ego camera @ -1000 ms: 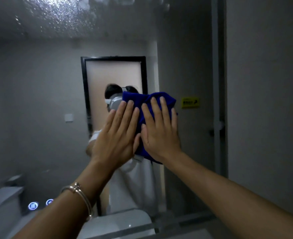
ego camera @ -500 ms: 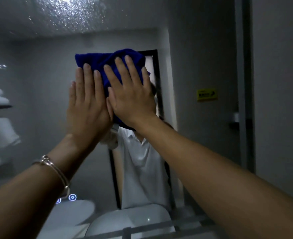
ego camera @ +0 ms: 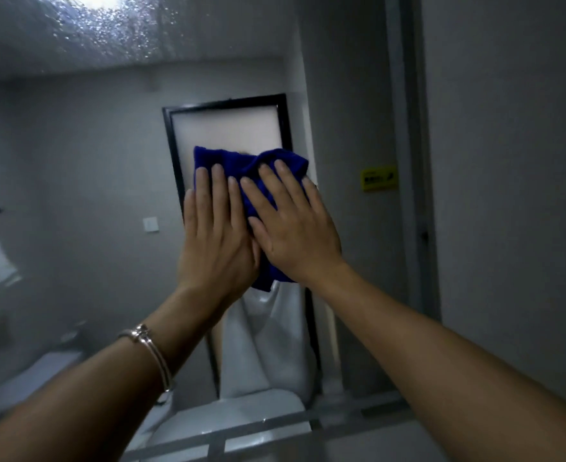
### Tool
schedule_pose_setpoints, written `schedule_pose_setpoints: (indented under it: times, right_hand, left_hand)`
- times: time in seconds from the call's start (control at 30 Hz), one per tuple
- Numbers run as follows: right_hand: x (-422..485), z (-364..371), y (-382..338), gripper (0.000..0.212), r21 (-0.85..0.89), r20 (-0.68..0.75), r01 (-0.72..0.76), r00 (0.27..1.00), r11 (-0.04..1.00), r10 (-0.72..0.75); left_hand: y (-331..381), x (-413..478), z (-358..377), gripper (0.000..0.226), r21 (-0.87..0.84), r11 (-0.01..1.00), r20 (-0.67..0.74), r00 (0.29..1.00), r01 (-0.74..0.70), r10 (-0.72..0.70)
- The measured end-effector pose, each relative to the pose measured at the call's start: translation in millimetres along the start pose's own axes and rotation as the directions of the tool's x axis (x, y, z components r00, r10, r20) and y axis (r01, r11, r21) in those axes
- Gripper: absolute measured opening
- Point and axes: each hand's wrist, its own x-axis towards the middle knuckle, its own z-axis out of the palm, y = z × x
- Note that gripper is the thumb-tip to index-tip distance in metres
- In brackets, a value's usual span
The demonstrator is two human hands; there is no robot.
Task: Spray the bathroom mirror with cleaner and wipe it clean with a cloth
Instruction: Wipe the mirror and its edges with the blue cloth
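Presses blue cloth [ego camera: 228, 161] on mirror [ego camera: 91, 228] with left hand [ego camera: 215, 241] and right hand [ego camera: 295, 235], fingers straight and spread, mid-wipe, with sprayed droplets [ego camera: 108, 31] at top left not yet cleared.

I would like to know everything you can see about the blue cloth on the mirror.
The blue cloth is dark blue and looks soft, like microfibre, bunched into a pad with a wrinkled upper edge. It lies against the mirror. The left hand and right hand press on it side by side with straight fingers, covering most of it; one corner shows below them.
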Motion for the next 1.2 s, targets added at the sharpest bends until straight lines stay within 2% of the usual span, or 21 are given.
schedule_pose_setpoints:
  times: [0.1, 0.27, 0.33, 0.43, 0.53, 0.63, 0.83, 1.2]
  right_hand:
    - [-13, -6, 31, 0.053, -0.021, 0.008, -0.030, 1.000, 0.999, 0.030]
    - [-39, -10, 87, 0.052, -0.042, 0.009, -0.078, 0.997, 0.996, 0.078]
    - [-47, -10, 103, 0.052, -0.067, 0.006, -0.089, 0.996, 0.994, 0.089]
    - [-53, -8, 111, 0.052, -0.071, -0.014, -0.099, 0.995, 0.993, 0.099]
    - [-54, -4, 106, 0.048, -0.035, -0.043, -0.144, 0.989, 0.989, 0.142]
    - [-55, -2, 103, 0.051, -0.011, -0.043, -0.174, 0.984, 0.985, 0.174]
    - [-57, -4, 101, 0.053, -0.030, -0.014, -0.209, 0.978, 0.977, 0.209]
    - [-58, -15, 94, 0.051, -0.088, 0.027, -0.257, 0.965, 0.962, 0.261]
  left_hand:
    - [33, 11, 4, 0.065, -0.001, 1.000, 0.041, 0.999, -0.015, 0.015]
    - [93, 32, 4, 0.063, -0.012, 0.999, 0.008, 0.999, -0.051, 0.051]
    - [109, 37, 4, 0.063, 0.007, 0.997, 0.060, 0.996, -0.073, 0.073]
    - [114, 39, 4, 0.064, 0.014, 0.996, 0.068, 0.994, -0.088, 0.087]
    - [102, 45, 7, 0.066, 0.008, 0.982, -0.014, 0.981, -0.191, 0.191]
    - [89, 46, 11, 0.066, 0.009, 0.960, -0.027, 0.960, -0.280, 0.280]
    - [92, 39, 19, 0.062, -0.095, 0.964, -0.042, 0.969, -0.247, 0.244]
    - [98, 32, 21, 0.063, -0.148, 0.975, -0.029, 0.986, -0.168, 0.165]
